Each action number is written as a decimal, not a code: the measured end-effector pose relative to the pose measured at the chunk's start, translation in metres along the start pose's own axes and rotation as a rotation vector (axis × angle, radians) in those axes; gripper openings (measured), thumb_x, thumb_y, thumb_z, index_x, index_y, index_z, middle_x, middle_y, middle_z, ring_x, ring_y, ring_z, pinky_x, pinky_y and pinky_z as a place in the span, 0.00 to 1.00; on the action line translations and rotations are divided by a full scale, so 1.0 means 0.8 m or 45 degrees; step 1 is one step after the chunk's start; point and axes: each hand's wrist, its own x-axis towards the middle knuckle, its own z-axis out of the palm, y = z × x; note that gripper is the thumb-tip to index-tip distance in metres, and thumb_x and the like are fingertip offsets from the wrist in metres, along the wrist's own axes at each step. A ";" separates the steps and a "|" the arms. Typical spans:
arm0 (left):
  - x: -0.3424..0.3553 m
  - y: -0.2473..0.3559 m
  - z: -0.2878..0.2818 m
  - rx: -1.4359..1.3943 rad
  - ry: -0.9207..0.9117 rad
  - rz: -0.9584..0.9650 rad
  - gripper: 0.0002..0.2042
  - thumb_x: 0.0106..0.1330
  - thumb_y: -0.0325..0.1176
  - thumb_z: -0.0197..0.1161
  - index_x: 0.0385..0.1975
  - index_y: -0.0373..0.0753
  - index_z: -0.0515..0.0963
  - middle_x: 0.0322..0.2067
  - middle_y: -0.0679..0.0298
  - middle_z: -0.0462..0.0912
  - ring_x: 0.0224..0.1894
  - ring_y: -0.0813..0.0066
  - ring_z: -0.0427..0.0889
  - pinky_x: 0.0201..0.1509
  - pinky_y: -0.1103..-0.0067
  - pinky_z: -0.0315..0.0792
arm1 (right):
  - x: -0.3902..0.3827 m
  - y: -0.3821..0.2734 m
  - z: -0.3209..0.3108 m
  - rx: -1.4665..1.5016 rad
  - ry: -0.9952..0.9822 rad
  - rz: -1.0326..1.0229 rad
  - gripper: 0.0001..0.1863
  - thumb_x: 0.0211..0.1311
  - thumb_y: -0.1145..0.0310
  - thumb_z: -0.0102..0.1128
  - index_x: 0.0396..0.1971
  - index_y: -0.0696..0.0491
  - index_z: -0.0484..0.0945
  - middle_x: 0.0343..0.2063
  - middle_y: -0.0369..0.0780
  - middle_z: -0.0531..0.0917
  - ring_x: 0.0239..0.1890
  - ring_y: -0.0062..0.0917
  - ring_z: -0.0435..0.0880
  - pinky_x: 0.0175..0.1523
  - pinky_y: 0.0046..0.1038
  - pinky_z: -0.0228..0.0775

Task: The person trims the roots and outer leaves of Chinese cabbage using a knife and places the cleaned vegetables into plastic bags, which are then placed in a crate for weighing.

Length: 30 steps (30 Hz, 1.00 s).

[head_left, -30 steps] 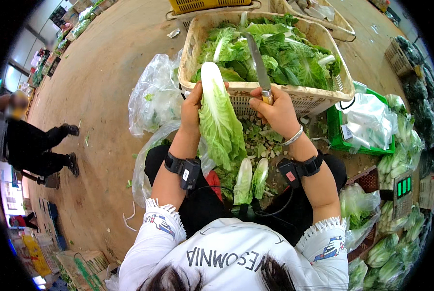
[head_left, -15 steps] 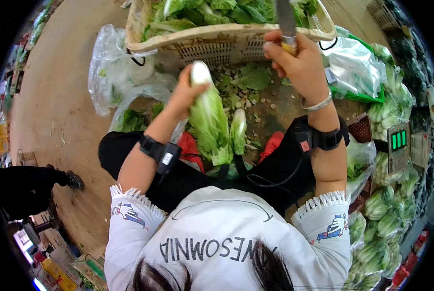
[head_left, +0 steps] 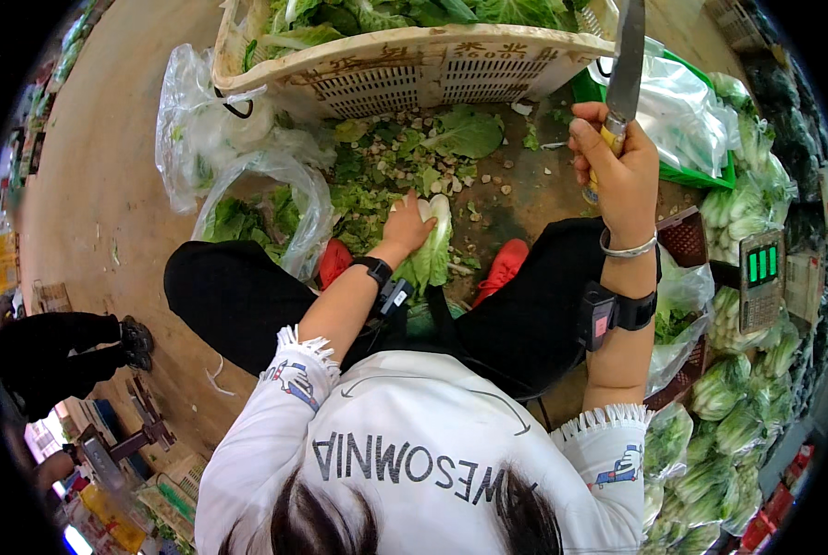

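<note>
My right hand [head_left: 619, 168] is closed round the yellow handle of a knife [head_left: 628, 79]. Its broad blade points up and away from me, past the crate's right end. Between my knees, my left hand [head_left: 408, 227] is on a pale green Chinese cabbage [head_left: 421, 265], thumb and fingers bent against it. The hand hides much of the head, and the grip is only partly visible. Just right of the thumb shows a white cabbage base [head_left: 440, 217]; whether it belongs to another head I cannot tell.
Ahead stands a cream plastic crate [head_left: 414, 69] full of greens. Trimmings [head_left: 469, 131] litter the floor before it. Clear plastic bags [head_left: 220, 139] lie at left, a green crate [head_left: 705, 176] at right. Bagged cabbages [head_left: 719, 407] and a scale with lit display [head_left: 761, 268] line the right side.
My left hand has come down and nearer to me, from the raised cabbage's base to between my knees. My right hand has moved right with the knife. The crate appears shifted slightly left.
</note>
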 end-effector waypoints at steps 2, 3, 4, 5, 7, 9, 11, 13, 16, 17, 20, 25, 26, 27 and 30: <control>0.003 0.006 0.005 0.118 -0.071 0.000 0.36 0.61 0.50 0.51 0.62 0.36 0.46 0.52 0.38 0.60 0.44 0.44 0.72 0.44 0.65 0.71 | 0.004 -0.001 0.005 0.023 -0.017 0.006 0.09 0.53 0.69 0.61 0.33 0.56 0.75 0.21 0.33 0.77 0.18 0.11 0.71 0.19 0.14 0.61; 0.001 0.009 0.002 0.231 -0.144 0.006 0.34 0.62 0.48 0.50 0.62 0.35 0.47 0.54 0.38 0.58 0.48 0.43 0.69 0.48 0.64 0.69 | 0.006 -0.002 0.008 0.027 -0.029 -0.004 0.09 0.53 0.69 0.61 0.33 0.56 0.75 0.21 0.33 0.77 0.18 0.11 0.71 0.20 0.14 0.61; -0.001 0.007 -0.004 0.170 -0.144 -0.070 0.29 0.65 0.46 0.46 0.60 0.34 0.53 0.53 0.42 0.62 0.48 0.46 0.71 0.50 0.65 0.67 | 0.007 -0.002 0.011 0.032 -0.046 -0.015 0.09 0.53 0.69 0.61 0.33 0.56 0.75 0.21 0.34 0.77 0.18 0.11 0.71 0.20 0.14 0.61; -0.001 0.013 -0.021 0.166 -0.139 -0.078 0.29 0.65 0.46 0.46 0.60 0.34 0.53 0.53 0.42 0.62 0.48 0.46 0.71 0.50 0.65 0.67 | 0.009 -0.002 0.008 0.033 -0.056 -0.018 0.09 0.53 0.69 0.61 0.33 0.56 0.75 0.21 0.34 0.77 0.18 0.11 0.71 0.20 0.14 0.61; -0.007 0.010 -0.074 -0.036 -0.289 -0.084 0.26 0.64 0.48 0.45 0.55 0.34 0.62 0.48 0.46 0.69 0.48 0.49 0.72 0.51 0.67 0.67 | 0.015 0.000 0.008 0.063 -0.042 0.000 0.09 0.52 0.69 0.61 0.33 0.55 0.75 0.21 0.34 0.77 0.18 0.12 0.71 0.20 0.14 0.62; -0.067 0.004 -0.178 -0.366 0.022 0.194 0.22 0.64 0.46 0.48 0.49 0.34 0.70 0.42 0.50 0.76 0.45 0.57 0.75 0.51 0.71 0.67 | 0.019 0.002 0.009 0.020 0.018 0.008 0.09 0.52 0.69 0.62 0.33 0.55 0.75 0.20 0.34 0.76 0.16 0.12 0.71 0.19 0.14 0.61; -0.173 -0.025 -0.290 -1.300 0.269 0.448 0.16 0.64 0.38 0.52 0.43 0.31 0.73 0.35 0.55 0.79 0.40 0.69 0.76 0.48 0.75 0.68 | 0.018 0.003 0.015 0.038 -0.001 -0.003 0.09 0.52 0.69 0.61 0.32 0.55 0.75 0.19 0.32 0.74 0.16 0.12 0.69 0.19 0.13 0.58; -0.282 -0.078 -0.368 -1.270 0.847 0.917 0.10 0.62 0.33 0.54 0.24 0.32 0.74 0.27 0.56 0.78 0.32 0.67 0.76 0.39 0.75 0.69 | 0.015 0.012 0.013 0.109 0.033 0.033 0.08 0.53 0.69 0.61 0.32 0.54 0.73 0.17 0.30 0.71 0.15 0.11 0.66 0.18 0.13 0.56; -0.425 -0.168 -0.439 -1.213 1.203 0.746 0.09 0.60 0.32 0.56 0.20 0.34 0.73 0.22 0.56 0.77 0.27 0.70 0.74 0.34 0.76 0.68 | 0.014 0.021 -0.006 0.151 -0.011 0.002 0.06 0.55 0.70 0.59 0.26 0.51 0.70 0.15 0.29 0.68 0.15 0.10 0.63 0.18 0.14 0.52; -0.436 -0.200 -0.440 -1.112 1.290 0.653 0.09 0.59 0.32 0.56 0.20 0.34 0.73 0.22 0.57 0.78 0.25 0.71 0.74 0.32 0.77 0.68 | 0.005 0.007 -0.010 0.104 0.019 -0.013 0.07 0.55 0.69 0.59 0.26 0.52 0.70 0.15 0.30 0.68 0.14 0.10 0.63 0.18 0.14 0.52; -0.417 -0.292 -0.371 -1.162 1.144 -0.106 0.08 0.59 0.31 0.55 0.23 0.33 0.75 0.25 0.57 0.80 0.27 0.75 0.77 0.36 0.80 0.71 | 0.011 0.022 -0.008 -0.009 -0.078 -0.060 0.06 0.56 0.69 0.58 0.27 0.53 0.70 0.15 0.31 0.67 0.14 0.11 0.62 0.18 0.14 0.52; -0.245 -0.415 -0.158 -1.693 0.643 -0.596 0.11 0.59 0.35 0.55 0.35 0.33 0.74 0.29 0.60 0.77 0.28 0.71 0.77 0.32 0.77 0.73 | 0.013 0.012 0.071 -0.121 -0.014 -0.130 0.13 0.58 0.71 0.53 0.43 0.57 0.72 0.24 0.35 0.76 0.18 0.13 0.70 0.18 0.14 0.58; -0.206 -0.438 -0.112 -1.693 0.607 -0.768 0.12 0.59 0.35 0.55 0.36 0.32 0.73 0.30 0.59 0.77 0.26 0.70 0.77 0.30 0.76 0.73 | 0.018 0.018 0.069 -0.132 -0.041 -0.128 0.17 0.59 0.70 0.53 0.47 0.58 0.70 0.29 0.37 0.78 0.21 0.13 0.72 0.19 0.14 0.60; -0.160 -0.442 -0.077 -1.827 0.895 -0.966 0.14 0.58 0.34 0.52 0.39 0.30 0.72 0.31 0.54 0.77 0.24 0.67 0.76 0.27 0.73 0.72 | 0.024 0.024 0.057 -0.162 -0.009 -0.153 0.17 0.59 0.70 0.53 0.47 0.58 0.70 0.29 0.37 0.78 0.21 0.13 0.72 0.19 0.14 0.60; -0.159 -0.543 -0.036 -1.917 0.948 -1.531 0.17 0.58 0.35 0.52 0.43 0.32 0.70 0.34 0.50 0.77 0.27 0.64 0.76 0.30 0.70 0.71 | 0.041 0.053 0.058 -0.115 -0.139 0.009 0.15 0.59 0.67 0.54 0.43 0.58 0.71 0.26 0.35 0.76 0.19 0.13 0.70 0.17 0.14 0.59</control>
